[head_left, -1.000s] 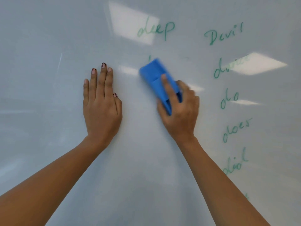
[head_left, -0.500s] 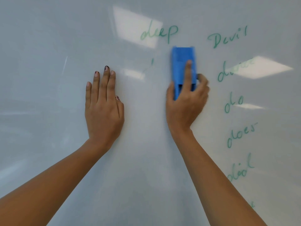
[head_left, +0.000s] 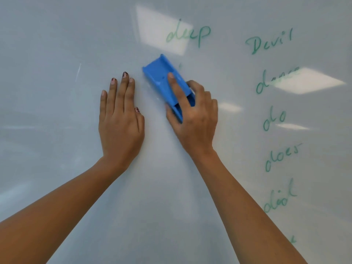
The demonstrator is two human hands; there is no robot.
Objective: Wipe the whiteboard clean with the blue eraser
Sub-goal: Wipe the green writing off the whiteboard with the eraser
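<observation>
Head view: right hand has swung blue eraser leftward, now tilted.

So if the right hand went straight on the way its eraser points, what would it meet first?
Probably nothing but bare whiteboard: the right hand aims the blue eraser up and left, passing left of the green word "deep" and clear of the left hand.

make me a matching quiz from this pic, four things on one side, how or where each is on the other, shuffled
1 left hand
2 right hand
3 blue eraser
4 word "deep"

A written in green, above the eraser
B tilted, upper end leaning left
C flat on the whiteboard, fingers straight
D grips the eraser

Pairs: 1-C, 2-D, 3-B, 4-A
</observation>
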